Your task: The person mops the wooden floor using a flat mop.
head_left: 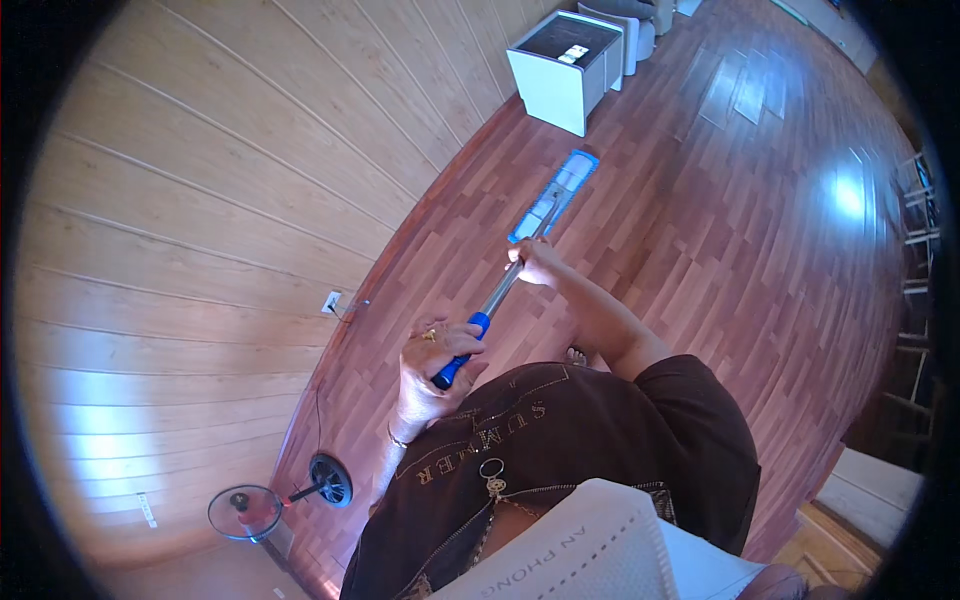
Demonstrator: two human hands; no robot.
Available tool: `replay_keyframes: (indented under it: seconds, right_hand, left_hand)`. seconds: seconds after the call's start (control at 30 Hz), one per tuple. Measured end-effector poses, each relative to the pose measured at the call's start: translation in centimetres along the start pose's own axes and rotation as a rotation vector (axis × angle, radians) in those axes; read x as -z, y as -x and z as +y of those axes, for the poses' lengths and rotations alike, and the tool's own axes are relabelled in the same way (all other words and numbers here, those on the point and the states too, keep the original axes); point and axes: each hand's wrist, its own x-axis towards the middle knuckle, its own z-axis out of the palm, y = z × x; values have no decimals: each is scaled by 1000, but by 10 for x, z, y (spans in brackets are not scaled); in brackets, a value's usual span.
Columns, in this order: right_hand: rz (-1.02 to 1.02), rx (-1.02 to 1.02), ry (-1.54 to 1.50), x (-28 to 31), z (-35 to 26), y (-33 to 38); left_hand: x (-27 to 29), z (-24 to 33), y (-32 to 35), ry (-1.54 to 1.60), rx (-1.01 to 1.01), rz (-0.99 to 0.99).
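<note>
A flat mop point(498, 293) with a metal pole slants away from my body over the reddish wood floor. Its long head point(572, 172), white on top with a blue fringe, rests on the floor farther off. My left hand point(423, 366), with a ring on one finger, is closed round the blue grip at the near end of the pole. Lower on the pole, close to the mop head, my right hand point(540, 263) wraps round the metal. The underside of the mop head is hidden.
A pale wood-panelled wall point(230, 190) runs along the left, with a white outlet point(331, 301) and a cord. A white cabinet with a dark top point(550, 95) stands ahead by the wall. A black wheel point(330, 480) lies lower left, and racks point(918, 290) line the right.
</note>
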Motion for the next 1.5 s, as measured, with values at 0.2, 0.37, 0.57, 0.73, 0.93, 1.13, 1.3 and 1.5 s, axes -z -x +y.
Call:
replay_keyframes:
  seconds: [0.2, 0.37, 0.57, 0.73, 0.93, 1.13, 1.3, 1.5]
  right_hand:
    - [271, 29, -178, 29, 13, 77]
    - [272, -211, -77, 49, 5, 156]
    - [470, -440, -20, 55, -42, 248]
    - [711, -602, 82, 27, -73, 322]
    - [764, -736, 165, -6, -131, 388]
    - [613, -978, 77, -49, -176, 429]
    - [558, -1065, -62, -52, -208, 418]
    - [529, -952, -30, -47, -215, 388]
  left_hand:
    - [8, 11, -6, 180, -87, -70]
    - [14, 17, -11, 370, -127, -220]
    - [10, 15, -7, 558, -209, -335]
    - [-5, 18, -4, 769, -95, -576]
    - [-18, 19, 9, 815, -205, -739]
    - [-15, 21, 22, 910, -106, -912]
    - [-3, 12, 31, 974, -82, -926]
    - [40, 13, 43, 939, -60, -811]
